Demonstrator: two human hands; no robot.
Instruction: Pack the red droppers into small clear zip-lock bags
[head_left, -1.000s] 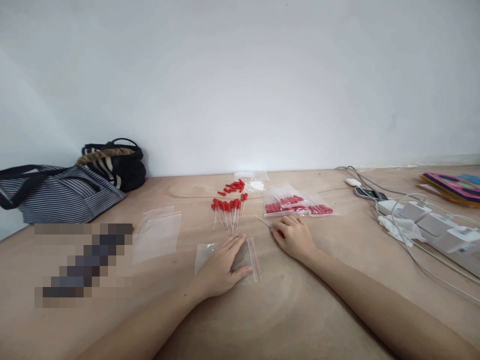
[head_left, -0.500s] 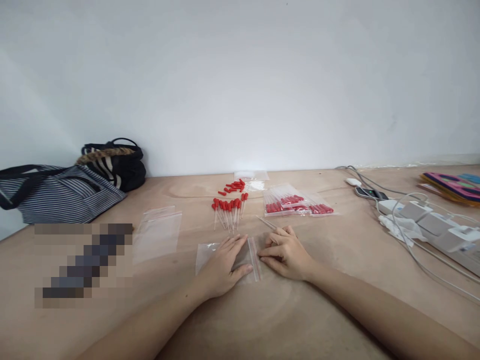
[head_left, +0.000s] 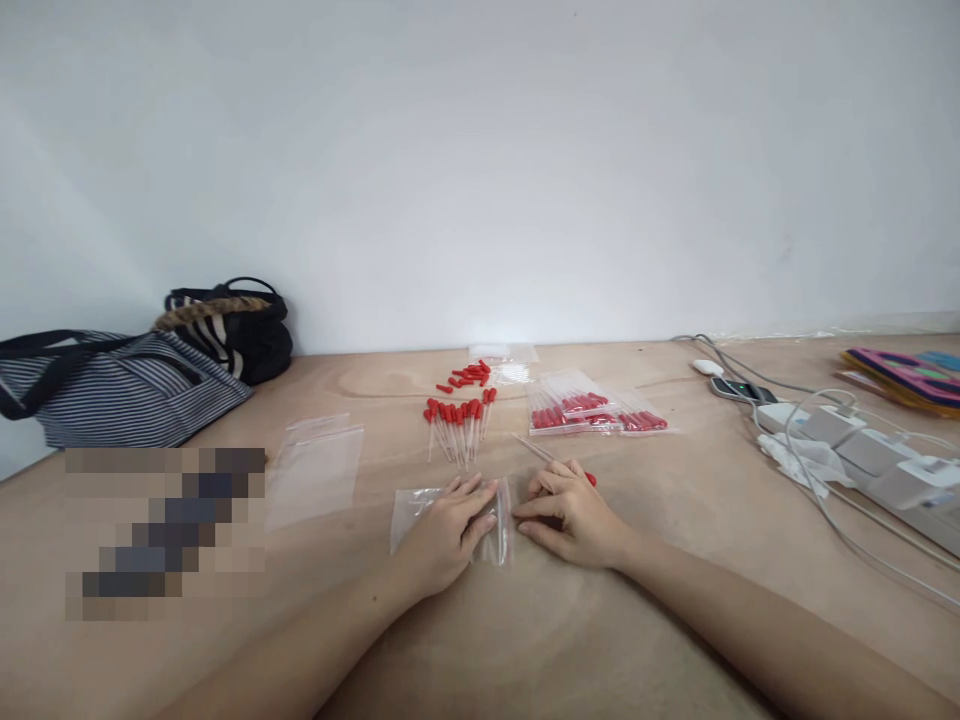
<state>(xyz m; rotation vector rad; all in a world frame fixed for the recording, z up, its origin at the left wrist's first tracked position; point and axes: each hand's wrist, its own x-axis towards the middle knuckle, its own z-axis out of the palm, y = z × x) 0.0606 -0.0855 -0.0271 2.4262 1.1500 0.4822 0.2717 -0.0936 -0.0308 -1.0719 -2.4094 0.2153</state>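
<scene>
Brown wood makes the table (head_left: pixel 450 655), and on it lies the clear bag (head_left: pixel 407 508), at nine o'clock from the right hand (head_left: pixel 574 515). This thin plastic could slide or crease, I judge, if the left hand (head_left: pixel 448 520) pressed unevenly. That hand rests over it, palm down, fingers extended, not clenched. The right one has bent fingers, their tips near the bag's edge; whether they pinch it, I cannot tell. The red-bulbed dropper (head_left: pixel 532 447), partly hidden there, points towards ten o'clock; loosely kept, it could roll.
</scene>
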